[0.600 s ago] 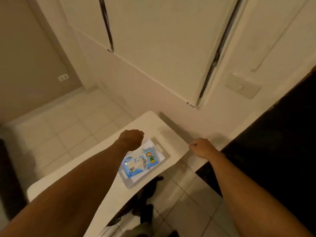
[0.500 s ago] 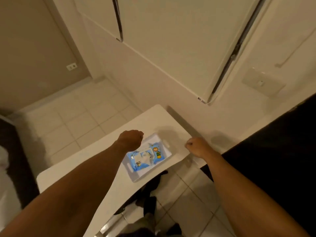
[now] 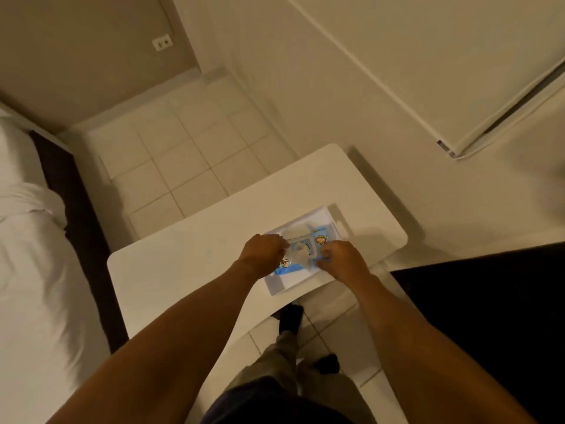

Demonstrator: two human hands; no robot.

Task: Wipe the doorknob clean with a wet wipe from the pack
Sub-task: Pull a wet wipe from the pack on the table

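A blue wet wipe pack (image 3: 321, 240) lies in a shallow white tray (image 3: 276, 284) near the front right edge of a white table (image 3: 189, 255). The pack's lid looks flipped open, and a pale crumpled wipe (image 3: 301, 254) sticks up from the opening. My left hand (image 3: 263, 255) is at the pack's left side, its fingertips pinched at the edge of that wipe. From the right, my right hand (image 3: 342, 261) presses on the pack's near right edge with its fingers curled. No doorknob is in view.
A bed with white sheets (image 3: 27, 270) fills the left side. White cupboard doors (image 3: 428, 71) hang on the wall beyond the table. A dark surface (image 3: 489, 316) lies at the right. My legs and feet (image 3: 290, 347) stand on the tiled floor below the table's edge.
The view has tilted down and swung left. My right hand has come from the table's right edge onto the pack. My left hand has dropped to the pack's opening.
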